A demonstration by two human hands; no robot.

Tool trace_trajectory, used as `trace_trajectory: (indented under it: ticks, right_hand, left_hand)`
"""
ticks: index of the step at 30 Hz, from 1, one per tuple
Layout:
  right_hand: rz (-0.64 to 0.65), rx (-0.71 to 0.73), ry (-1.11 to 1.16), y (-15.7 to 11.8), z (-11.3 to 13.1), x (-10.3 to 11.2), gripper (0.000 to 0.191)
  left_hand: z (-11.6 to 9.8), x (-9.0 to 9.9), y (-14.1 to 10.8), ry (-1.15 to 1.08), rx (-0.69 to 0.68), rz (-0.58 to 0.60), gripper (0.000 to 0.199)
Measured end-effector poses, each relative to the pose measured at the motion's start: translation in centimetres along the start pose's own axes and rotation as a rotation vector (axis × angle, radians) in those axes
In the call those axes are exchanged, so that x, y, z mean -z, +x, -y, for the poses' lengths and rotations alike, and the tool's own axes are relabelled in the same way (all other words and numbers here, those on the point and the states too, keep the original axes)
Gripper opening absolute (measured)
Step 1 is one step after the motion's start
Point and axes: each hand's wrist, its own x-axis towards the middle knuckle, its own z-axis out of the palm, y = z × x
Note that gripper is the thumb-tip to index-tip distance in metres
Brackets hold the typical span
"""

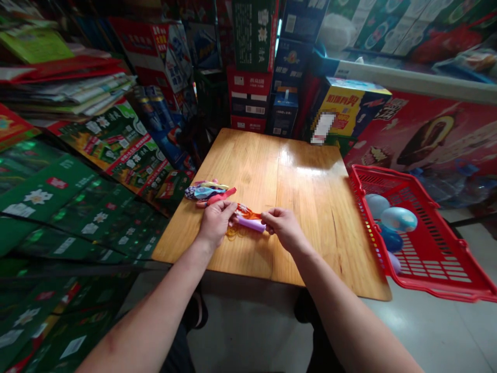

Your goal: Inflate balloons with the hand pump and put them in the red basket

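An orange uninflated balloon [248, 211] with a pale print is stretched between my two hands over the near part of the table. My left hand [218, 220] pinches its left end, and my right hand [281, 225] pinches the right end. Just beneath it lies a purple tube-shaped thing [251, 224], perhaps a small pump. Several yellow rubber bands [233, 233] rest by my left fingers. Beyond the left hand is a pile of limp balloons [205, 191] in blue, red, pink and yellow.
The wooden table [310, 207] stands before me. At its right, a red basket [430, 248] holds several inflated balloons [399, 219]. A yellow and blue box [341, 103] is behind the table's far right corner. Green cartons [73, 202] are stacked at the left.
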Motion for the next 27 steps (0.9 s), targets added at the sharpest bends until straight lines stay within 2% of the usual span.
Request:
trace_trajectory:
  ticks: [2,4,6,8,9,11,13,15,16,17,19,20,22,23,25,26,27]
  right_hand:
    - [-0.074,0.019,0.043,0.4,0.3,1.7,0.033]
    - [-0.239,0.068,0.143,1.0,0.8,4.4,0.036]
    - [-0.337,0.067,0.258,1.2,1.3,6.5,0.041]
    - [-0.274,0.04,0.248,1.1,1.3,6.9,0.04]
    - [-0.226,0.028,0.215,1.0,1.1,6.4,0.038]
    - [-0.103,0.026,0.136,0.4,0.5,4.3,0.035]
    - [0.016,0.053,0.07,-0.1,-0.2,1.7,0.033]
    - [0.089,0.062,0.027,-0.4,-0.6,-0.2,0.033]
    - [0.109,0.055,0.025,-0.4,-0.7,-0.5,0.033]
    - [0.11,0.044,0.034,-0.3,-0.7,-0.5,0.032]
    - [0.041,0.035,0.083,0.2,-0.2,1.0,0.032]
    - [-0.028,0.039,0.114,0.5,0.3,2.2,0.032]
    - [-0.231,0.078,0.213,1.0,1.2,4.9,0.036]
    - [-0.294,0.077,0.268,1.2,1.6,6.0,0.04]
    - [-0.3,0.06,0.304,1.3,2.0,7.0,0.042]
    - [-0.269,0.052,0.287,1.2,1.9,6.7,0.041]
    - [-0.222,0.042,0.256,1.0,1.6,5.9,0.04]
  left_hand:
    - [-0.8,1.6,1.1,-0.019,-0.014,-0.146,0.021]
    - [-2.5,4.5,2.8,-0.048,-0.078,-0.408,0.021]
    - [-4.1,7.3,4.0,-0.053,-0.139,-0.618,0.019]
    - [-4.8,8.4,4.3,-0.043,-0.126,-0.591,0.015]
    - [-4.7,8.1,4.0,-0.04,-0.112,-0.556,0.016]
    - [-3.6,6.1,2.8,-0.03,-0.08,-0.436,0.019]
    - [-2.0,3.1,1.2,0.007,-0.076,-0.163,0.019]
    - [-0.8,0.5,0.0,0.046,-0.077,-0.013,0.02]
    - [-0.5,-0.2,-0.2,0.04,-0.067,0.021,0.021]
    - [-0.5,-0.4,-0.3,0.025,-0.06,0.018,0.022]
    - [-1.2,0.6,0.5,-0.026,-0.059,-0.074,0.022]
    - [-1.9,1.7,1.2,-0.05,-0.068,-0.145,0.021]
    - [-3.4,4.5,2.8,-0.107,-0.118,-0.364,0.02]
    - [-4.0,5.8,3.4,-0.127,-0.143,-0.459,0.019]
    - [-4.6,7.1,4.0,-0.135,-0.139,-0.505,0.018]
    - [-4.5,6.9,3.9,-0.128,-0.116,-0.496,0.02]
    - [-4.2,6.3,3.4,-0.113,-0.082,-0.438,0.02]
